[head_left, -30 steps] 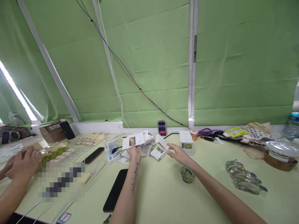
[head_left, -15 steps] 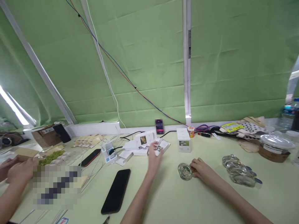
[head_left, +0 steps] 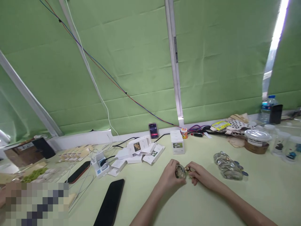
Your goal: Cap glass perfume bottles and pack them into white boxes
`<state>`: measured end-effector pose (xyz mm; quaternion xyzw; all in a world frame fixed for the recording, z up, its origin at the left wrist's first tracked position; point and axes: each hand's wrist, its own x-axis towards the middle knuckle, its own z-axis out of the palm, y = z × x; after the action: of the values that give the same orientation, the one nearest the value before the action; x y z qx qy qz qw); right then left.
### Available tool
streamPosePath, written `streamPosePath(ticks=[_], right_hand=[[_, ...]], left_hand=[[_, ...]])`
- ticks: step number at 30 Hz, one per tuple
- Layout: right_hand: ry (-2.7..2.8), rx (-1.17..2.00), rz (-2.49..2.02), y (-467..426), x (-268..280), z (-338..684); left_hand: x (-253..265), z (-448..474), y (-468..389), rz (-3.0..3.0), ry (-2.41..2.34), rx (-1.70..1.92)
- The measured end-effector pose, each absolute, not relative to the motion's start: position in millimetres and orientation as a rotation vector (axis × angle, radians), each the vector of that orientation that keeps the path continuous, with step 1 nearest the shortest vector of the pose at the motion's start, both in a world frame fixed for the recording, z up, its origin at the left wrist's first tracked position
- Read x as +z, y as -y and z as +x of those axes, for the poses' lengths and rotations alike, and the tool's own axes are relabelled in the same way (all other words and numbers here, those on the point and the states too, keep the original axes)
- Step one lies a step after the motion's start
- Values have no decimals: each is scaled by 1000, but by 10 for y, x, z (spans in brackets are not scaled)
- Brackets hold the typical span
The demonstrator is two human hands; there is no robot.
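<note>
A small, clear rounded piece with a pale pattern inside is in my left hand, whose fingers and thumb curl round its edge. From the other side, my right hand pinches a small gold-coloured part at the piece's right edge; the fingers partly hide this part. To the right lies an overlapping row of similar clear pieces, with small dark discs along its right side.
Flattened white boxes lie in a pile at the back, left of a standing white box. A black phone lies at the front left, near cables. Clear tubs stand at the right. A co-worker's hand shows at far left.
My left hand has come away from the white boxes, moving right and nearer, and has taken hold of the clear piece. The view has shifted rightward.
</note>
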<state>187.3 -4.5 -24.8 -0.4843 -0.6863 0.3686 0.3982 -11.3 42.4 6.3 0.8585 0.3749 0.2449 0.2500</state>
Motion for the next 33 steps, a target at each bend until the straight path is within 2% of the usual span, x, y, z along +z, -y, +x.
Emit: streamPosePath(ticks=[7, 13, 19, 25, 29, 33], right_hand=[[1573, 870, -1308, 252, -332, 1933], [1971, 131, -1568, 374, -354, 2066], [2040, 1, -1638, 394, -330, 2003], [1990, 26, -1648, 641, -300, 2186], [1734, 93, -1663, 901, -539, 2537], [1526, 134, -1792, 1107, -719, 2953]], left_hand=[[-10, 122, -325, 2276, -961, 702], [60, 222, -239, 2613, -870, 598], [131, 265, -154, 2785, -857, 536], [90, 214, -184, 2469, -967, 632], [39, 345, -125, 2247, -949, 653], [-15, 672, 20, 2391, -951, 557]])
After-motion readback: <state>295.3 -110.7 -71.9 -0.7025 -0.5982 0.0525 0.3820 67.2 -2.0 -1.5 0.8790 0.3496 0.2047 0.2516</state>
